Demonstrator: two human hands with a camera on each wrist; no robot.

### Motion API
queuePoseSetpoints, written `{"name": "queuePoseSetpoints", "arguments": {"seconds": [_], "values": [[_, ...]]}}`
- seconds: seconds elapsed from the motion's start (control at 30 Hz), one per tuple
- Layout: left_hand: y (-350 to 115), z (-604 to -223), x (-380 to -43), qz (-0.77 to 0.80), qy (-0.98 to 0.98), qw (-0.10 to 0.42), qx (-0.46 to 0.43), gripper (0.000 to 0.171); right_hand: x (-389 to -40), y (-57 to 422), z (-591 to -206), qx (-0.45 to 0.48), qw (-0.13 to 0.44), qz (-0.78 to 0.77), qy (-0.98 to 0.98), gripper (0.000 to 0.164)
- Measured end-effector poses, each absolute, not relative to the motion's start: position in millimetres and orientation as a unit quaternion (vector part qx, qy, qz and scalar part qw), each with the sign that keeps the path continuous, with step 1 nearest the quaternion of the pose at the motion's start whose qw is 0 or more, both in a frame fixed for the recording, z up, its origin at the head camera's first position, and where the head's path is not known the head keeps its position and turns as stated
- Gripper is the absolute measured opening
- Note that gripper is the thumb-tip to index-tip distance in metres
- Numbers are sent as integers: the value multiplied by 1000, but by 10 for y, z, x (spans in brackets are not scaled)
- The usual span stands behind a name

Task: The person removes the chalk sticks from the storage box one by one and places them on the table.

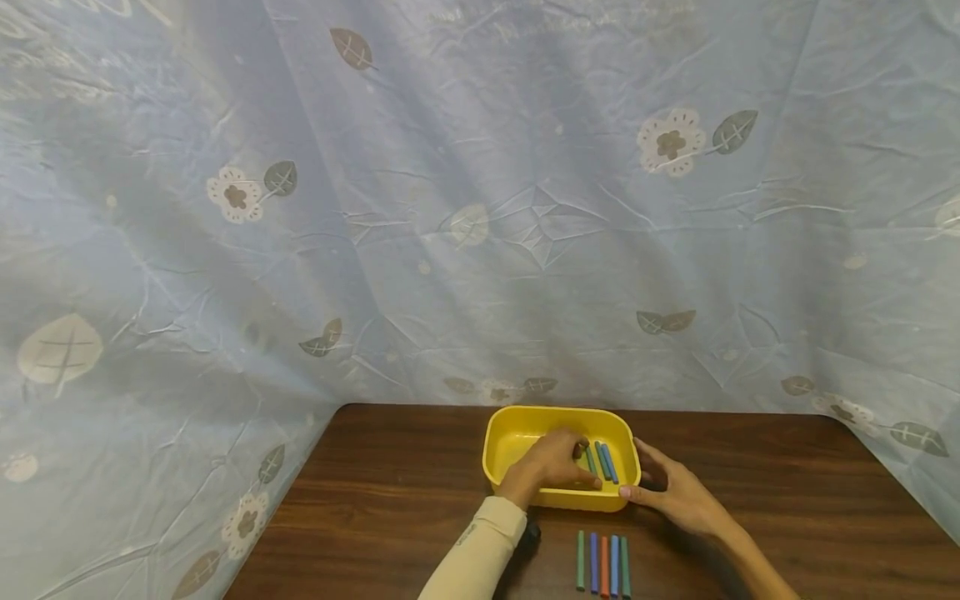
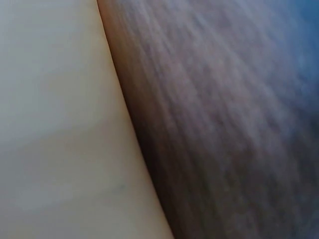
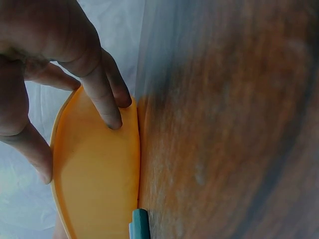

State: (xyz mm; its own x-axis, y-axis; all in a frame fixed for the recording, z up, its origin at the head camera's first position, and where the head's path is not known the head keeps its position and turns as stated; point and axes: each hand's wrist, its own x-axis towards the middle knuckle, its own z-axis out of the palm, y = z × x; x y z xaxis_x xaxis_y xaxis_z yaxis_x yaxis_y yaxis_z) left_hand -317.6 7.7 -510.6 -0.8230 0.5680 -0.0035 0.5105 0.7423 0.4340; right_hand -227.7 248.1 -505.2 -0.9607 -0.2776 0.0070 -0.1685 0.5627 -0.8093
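yellow tray [image 1: 573, 500], cream sleeve [image 1: 472, 557], print [image 1: 466, 534] illegible

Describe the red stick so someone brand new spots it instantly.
On the brown table, find the yellow tub. Just on its near side, toward the person, five sticks lie side by side in a row. The red stick is the middle one, the only red among green and blue neighbours.
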Motion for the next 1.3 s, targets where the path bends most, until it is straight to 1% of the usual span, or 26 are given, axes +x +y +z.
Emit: {"name": "queuePoseSetpoints", "arguments": {"seconds": [0.03, 0.27, 0.43, 0.63, 0.73, 1.1, 1.3], "values": [[76, -5108, -3178, 214, 931, 68, 289, 54, -2276, 2479, -5052, -126, 61, -450, 882, 97], [53, -5129, -3162, 238, 921, 82, 298, 46, -2250, 2472, -5069, -124, 68, -441, 886, 95], [31, -5117, -3149, 243, 919, 85, 298, 52, -2239, 2467, -5085, -122, 70, -448, 883, 95], [9, -5073, -3124, 261, 915, 89, 296, 67, -2240, 2472, -5108, -131, 71, -468, 871, 95], [2, -5034, -3103, 272, 912, 84, 296, 71, -2241, 2478, -5110, -133, 72, -469, 870, 94], [-71, -4839, -3024, 273, 908, 43, 316, 76, -2263, 2484, -5071, -129, 71, -455, 878, 95], [-161, -4729, -2899, 286, 904, 37, 316, 78, -2280, 2494, -5059, -137, 62, -451, 880, 95]]}}
